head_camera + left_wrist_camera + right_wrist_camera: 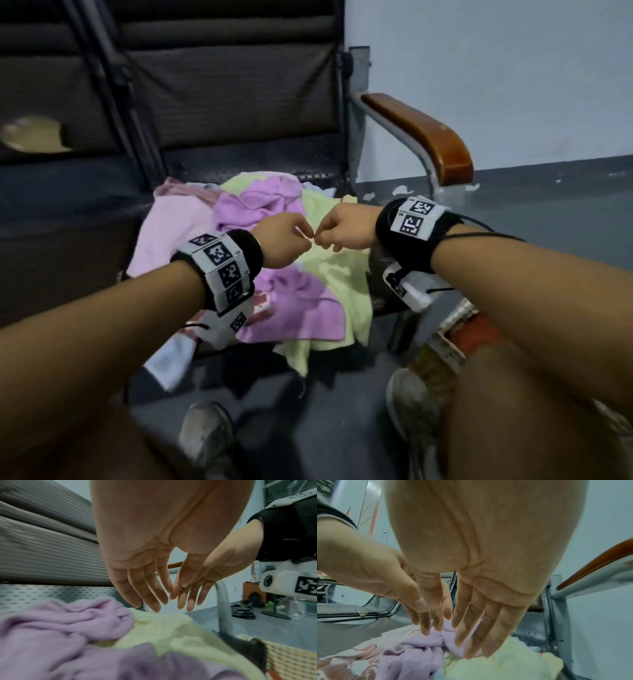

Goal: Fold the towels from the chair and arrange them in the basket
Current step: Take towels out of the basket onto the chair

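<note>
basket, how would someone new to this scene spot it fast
Start at the chair with the brown wooden armrest, its seat heaped with towels. Look down to the floor below that armrest, by the seat's right edge: the basket stands there. Unlike the soft pastel towels, it is stiff, tan and woven.

Purple towels (260, 205), yellow towel (339, 274), brown armrest (428, 133).

The towels (274, 274) heaped on the chair are soft, fluffy terry cloth, matt and nubbly in lilac, pale yellow and pink. The chair seat (246, 164) is perforated grey metal with a dull sheen. Its armrest (428, 133) is glossy varnished wood on a smooth metal tube (404, 137). The basket (291, 660) looks like woven wicker. The wall (496, 68) is flat matt paint.
</note>
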A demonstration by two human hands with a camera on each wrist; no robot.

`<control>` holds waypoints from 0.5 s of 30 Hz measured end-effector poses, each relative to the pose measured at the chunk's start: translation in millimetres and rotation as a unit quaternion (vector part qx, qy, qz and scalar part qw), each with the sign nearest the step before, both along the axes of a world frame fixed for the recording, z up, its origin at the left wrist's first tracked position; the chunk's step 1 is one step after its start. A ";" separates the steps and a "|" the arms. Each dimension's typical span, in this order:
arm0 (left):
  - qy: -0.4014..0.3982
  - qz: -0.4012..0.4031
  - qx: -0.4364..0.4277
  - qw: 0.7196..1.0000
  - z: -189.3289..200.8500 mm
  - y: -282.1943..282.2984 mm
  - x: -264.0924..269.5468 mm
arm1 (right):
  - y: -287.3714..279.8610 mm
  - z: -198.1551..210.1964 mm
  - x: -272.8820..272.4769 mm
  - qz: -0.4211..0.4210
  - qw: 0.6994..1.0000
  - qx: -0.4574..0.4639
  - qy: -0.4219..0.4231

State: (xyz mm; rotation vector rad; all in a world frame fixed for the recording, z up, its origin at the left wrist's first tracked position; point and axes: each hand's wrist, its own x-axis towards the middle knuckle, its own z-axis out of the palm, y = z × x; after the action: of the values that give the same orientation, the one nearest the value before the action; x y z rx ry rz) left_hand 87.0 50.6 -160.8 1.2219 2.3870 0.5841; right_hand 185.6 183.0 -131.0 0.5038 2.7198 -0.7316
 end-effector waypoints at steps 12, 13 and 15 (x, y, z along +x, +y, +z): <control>0.028 0.092 -0.105 0.990 -71.2 -70.6 -79.9 | -42.2 -82.4 -84.3 0.083 0.996 0.032 -0.028; 0.032 0.095 -0.100 0.990 -72.2 -69.0 -83.9 | -43.4 -83.4 -90.6 0.096 0.995 0.035 -0.018; 0.038 0.117 -0.061 0.991 -70.7 -63.9 -88.7 | -44.6 -78.5 -101.6 0.106 0.994 0.007 0.025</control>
State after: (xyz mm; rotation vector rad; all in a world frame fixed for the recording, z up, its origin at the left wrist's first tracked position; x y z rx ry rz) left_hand -1.7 -13.3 -231.5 0.9359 2.6086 0.4604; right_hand 83.9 138.4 -209.5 0.1969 2.7703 -0.6774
